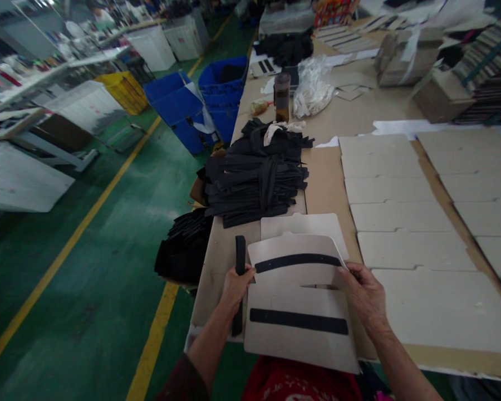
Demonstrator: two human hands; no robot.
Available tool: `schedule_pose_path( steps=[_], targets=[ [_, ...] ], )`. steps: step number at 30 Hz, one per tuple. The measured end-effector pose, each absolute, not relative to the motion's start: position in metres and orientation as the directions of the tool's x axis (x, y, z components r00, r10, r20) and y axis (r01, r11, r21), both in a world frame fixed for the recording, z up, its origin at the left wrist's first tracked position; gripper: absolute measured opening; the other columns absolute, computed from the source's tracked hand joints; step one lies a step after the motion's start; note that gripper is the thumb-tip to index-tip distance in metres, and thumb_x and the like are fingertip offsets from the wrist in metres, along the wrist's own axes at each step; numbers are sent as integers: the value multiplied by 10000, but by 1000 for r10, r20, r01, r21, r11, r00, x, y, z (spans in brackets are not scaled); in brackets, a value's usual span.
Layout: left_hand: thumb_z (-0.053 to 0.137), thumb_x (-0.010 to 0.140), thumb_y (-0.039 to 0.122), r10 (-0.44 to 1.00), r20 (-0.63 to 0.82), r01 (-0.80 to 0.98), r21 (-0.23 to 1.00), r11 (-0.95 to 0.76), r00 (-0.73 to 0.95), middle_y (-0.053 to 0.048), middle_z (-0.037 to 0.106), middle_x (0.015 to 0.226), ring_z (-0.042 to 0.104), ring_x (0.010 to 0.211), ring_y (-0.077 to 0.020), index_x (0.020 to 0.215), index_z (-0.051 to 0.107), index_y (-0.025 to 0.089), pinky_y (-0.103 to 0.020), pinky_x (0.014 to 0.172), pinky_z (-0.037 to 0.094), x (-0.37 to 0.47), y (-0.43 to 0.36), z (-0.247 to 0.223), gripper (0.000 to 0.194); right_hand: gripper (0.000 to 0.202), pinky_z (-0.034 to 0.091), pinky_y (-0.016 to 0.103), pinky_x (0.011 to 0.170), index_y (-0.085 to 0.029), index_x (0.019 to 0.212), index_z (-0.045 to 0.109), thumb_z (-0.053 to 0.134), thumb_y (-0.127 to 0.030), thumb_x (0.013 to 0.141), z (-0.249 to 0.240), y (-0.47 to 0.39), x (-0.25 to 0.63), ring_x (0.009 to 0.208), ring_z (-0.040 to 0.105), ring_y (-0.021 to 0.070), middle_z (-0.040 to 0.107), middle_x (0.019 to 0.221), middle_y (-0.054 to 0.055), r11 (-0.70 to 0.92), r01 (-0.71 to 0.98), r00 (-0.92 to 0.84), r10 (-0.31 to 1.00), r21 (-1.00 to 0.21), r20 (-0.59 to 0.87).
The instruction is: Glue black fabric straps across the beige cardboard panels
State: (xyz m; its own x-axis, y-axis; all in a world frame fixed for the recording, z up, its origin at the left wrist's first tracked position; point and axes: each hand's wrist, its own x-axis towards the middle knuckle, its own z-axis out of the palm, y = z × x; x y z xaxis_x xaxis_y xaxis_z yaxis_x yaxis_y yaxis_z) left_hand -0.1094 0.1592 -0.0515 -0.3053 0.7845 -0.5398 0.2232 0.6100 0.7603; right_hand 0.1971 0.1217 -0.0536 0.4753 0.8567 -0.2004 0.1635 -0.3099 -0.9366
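Observation:
Between my hands is a beige board, slightly bowed, with a black strip lying across it. My left hand pinches its left edge and also holds a loose black strip, which points away from me. My right hand grips the board's right edge, thumb on top. Nearer my body, another beige board with a black strip across it overhangs the table's front edge. A slit-like gap shows between the two. Beneath the far edge of the held board lies another plain board.
Bundles of black strips lie beyond my left hand, and a box of black pieces stands beside the table. Overlapping rows of beige boards cover the right side. Farther back are a brown bottle, plastic bag and blue bins.

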Motion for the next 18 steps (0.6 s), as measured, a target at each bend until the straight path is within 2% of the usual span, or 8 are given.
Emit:
schedule_pose_path(
  steps=[5, 6, 8, 10, 12, 15, 18],
  targets=[
    [689, 645, 434, 794, -465, 225, 789, 572, -390, 79, 451, 547, 375, 492, -79, 789, 640, 177, -214, 484, 307, -111, 164, -33, 299, 153, 496, 373, 886, -227, 836, 648, 679, -375, 813, -23, 136, 180, 941, 638, 206, 699, 951, 42, 58, 228, 414, 897, -972, 151],
    [682, 659, 435, 796, -449, 226, 795, 563, -406, 77, 456, 557, 386, 505, -82, 809, 639, 178, -213, 500, 319, -113, 164, -27, 300, 142, 494, 380, 899, -228, 838, 637, 669, -366, 825, -15, 135, 178, 954, 636, 208, 694, 958, 46, 89, 246, 405, 895, -965, 186],
    [671, 683, 437, 806, -407, 247, 805, 539, -430, 63, 496, 594, 434, 546, -96, 851, 646, 179, -216, 537, 353, -117, 162, -11, 309, 166, 502, 383, 887, -229, 863, 618, 665, -383, 827, -1, 125, 176, 948, 635, 215, 686, 961, 60, 47, 280, 420, 892, -959, 167],
    [673, 691, 437, 825, -364, 305, 802, 513, -431, 39, 561, 656, 496, 607, -117, 860, 657, 180, -221, 586, 389, -122, 154, 4, 308, 248, 518, 366, 831, -225, 899, 607, 678, -442, 803, 6, 106, 178, 896, 635, 219, 680, 945, 71, -96, 267, 479, 877, -959, 45],
    [670, 688, 418, 849, -369, 370, 780, 505, -379, 22, 603, 700, 541, 661, -139, 827, 661, 181, -230, 626, 415, -127, 141, 14, 274, 334, 529, 333, 754, -223, 938, 600, 689, -498, 771, 6, 80, 183, 829, 632, 213, 678, 917, 66, -290, 184, 526, 836, -939, -155],
    [639, 692, 382, 839, -477, 418, 727, 545, -262, 17, 611, 692, 563, 694, -154, 772, 653, 181, -238, 658, 428, -130, 113, 14, 216, 430, 530, 302, 666, -218, 972, 593, 686, -560, 727, -11, 40, 190, 781, 638, 214, 693, 884, 53, -551, 54, 483, 744, -833, -461],
    [615, 698, 367, 782, -587, 426, 665, 613, -208, 19, 596, 664, 558, 680, -159, 766, 634, 181, -240, 634, 415, -130, 86, -5, 199, 498, 535, 323, 631, -207, 946, 588, 679, -609, 667, -36, 6, 190, 746, 650, 239, 704, 808, 44, -700, 35, 417, 659, -713, -626]
  ],
)
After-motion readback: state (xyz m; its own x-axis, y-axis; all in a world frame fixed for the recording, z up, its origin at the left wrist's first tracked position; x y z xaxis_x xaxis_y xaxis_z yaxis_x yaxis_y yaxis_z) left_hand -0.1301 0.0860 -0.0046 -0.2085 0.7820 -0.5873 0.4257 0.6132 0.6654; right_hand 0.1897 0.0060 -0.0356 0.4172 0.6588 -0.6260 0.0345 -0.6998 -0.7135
